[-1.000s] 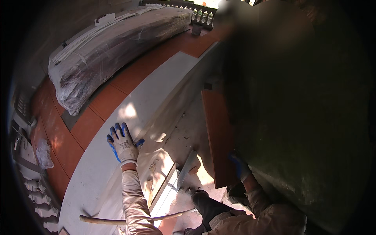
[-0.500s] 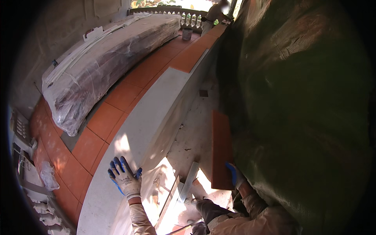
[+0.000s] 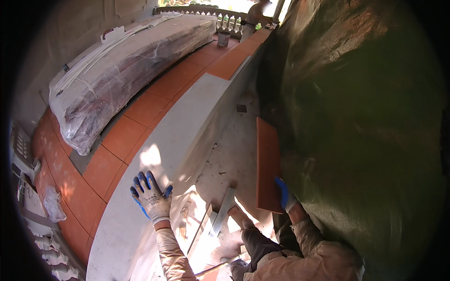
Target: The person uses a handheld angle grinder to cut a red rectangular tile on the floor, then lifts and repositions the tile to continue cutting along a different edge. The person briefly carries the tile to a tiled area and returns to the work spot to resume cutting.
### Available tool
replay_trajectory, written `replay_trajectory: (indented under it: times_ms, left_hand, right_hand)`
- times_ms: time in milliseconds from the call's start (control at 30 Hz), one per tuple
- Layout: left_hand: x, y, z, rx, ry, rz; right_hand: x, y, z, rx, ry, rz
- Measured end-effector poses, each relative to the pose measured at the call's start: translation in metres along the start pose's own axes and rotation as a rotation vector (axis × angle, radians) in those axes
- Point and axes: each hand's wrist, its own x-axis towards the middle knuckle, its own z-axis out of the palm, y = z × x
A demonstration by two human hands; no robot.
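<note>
My left hand (image 3: 152,196), in a white and blue work glove, lies with spread fingers on the pale top of a low curved wall (image 3: 176,124). My right hand (image 3: 286,194), gloved alike, is closed on a long orange tile (image 3: 268,164) near its lower right edge. Held nearly upright, the tile hangs beside a dark green sheet, to the right of the wall. The fingers behind the tile are hidden. Farther along, orange tiles (image 3: 228,67) cover the top of the wall.
Left of the wall spreads an orange tiled floor (image 3: 123,138) with a plastic-wrapped stack (image 3: 136,61) and a bucket (image 3: 223,39). A metal bar (image 3: 223,210) leans by my legs. Green sheeting (image 3: 361,154) hangs at right. Another person (image 3: 255,18) stands at the far end.
The orange tile and my right hand have risen slightly, away from my body. My left hand stays spread on the wall, and one of my legs shows farther forward.
</note>
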Motion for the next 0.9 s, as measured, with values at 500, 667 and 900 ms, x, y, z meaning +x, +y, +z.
replay_trajectory:
  times_ms: [500, 667, 900]
  left_hand:
    - [0.012, -0.005, 0.031, 0.285, 0.160, 0.059]
    - [0.015, -0.022, 0.041, 0.328, 0.193, 0.163]
    - [0.029, 0.014, 0.018, 0.255, 0.316, 0.273]
  right_hand:
    - [0.275, -0.130, -0.027, -0.114, 0.085, -0.002]
    - [0.312, -0.176, -0.052, -0.290, 0.101, -0.092]
    - [0.311, -0.211, -0.086, -0.314, 0.192, -0.055]
